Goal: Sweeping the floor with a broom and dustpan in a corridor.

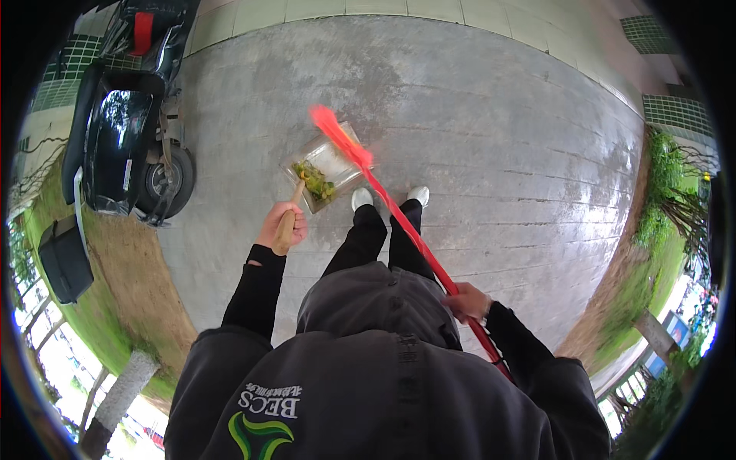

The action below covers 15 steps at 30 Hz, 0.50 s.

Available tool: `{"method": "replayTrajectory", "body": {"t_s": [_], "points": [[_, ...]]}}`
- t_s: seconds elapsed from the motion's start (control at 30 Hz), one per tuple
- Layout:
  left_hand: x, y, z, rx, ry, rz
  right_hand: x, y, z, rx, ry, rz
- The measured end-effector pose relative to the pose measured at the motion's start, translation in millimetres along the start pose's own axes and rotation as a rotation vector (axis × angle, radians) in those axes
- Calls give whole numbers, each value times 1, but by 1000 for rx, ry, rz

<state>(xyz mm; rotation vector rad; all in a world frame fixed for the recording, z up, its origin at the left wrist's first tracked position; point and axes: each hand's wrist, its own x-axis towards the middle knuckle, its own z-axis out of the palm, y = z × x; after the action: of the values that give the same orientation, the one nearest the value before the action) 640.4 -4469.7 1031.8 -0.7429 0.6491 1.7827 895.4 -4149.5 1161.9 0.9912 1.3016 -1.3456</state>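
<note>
My left hand (287,226) is closed around a wooden handle (286,230) that slants down to a clear dustpan (339,164). Yellow-green leaves (315,181) lie in the pan's near-left part. In my right hand (468,302) is the red shaft of a broom (408,230), running from beside my right side forward to the left. The broom's red head (340,137), blurred, is over the far right part of the pan. How the handle joins the pan cannot be made out clearly.
Grey paving (489,155) surrounds my white shoes (362,198). A black three- or four-wheeled vehicle (123,138) is parked on the left, with a dark box (66,259) behind it. Grass and soil border both sides; a tiled wall edge (374,7) runs across the far side.
</note>
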Motion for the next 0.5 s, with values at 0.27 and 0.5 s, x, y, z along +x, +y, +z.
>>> {"method": "replayTrajectory", "body": {"t_s": [0.27, 0.5], "points": [[-41, -21, -14, -7, 88, 46, -15, -74, -64, -164, 346, -126], [-56, -35, -34, -116, 66, 132, 90, -33, -46, -729, 379, -10]]}}
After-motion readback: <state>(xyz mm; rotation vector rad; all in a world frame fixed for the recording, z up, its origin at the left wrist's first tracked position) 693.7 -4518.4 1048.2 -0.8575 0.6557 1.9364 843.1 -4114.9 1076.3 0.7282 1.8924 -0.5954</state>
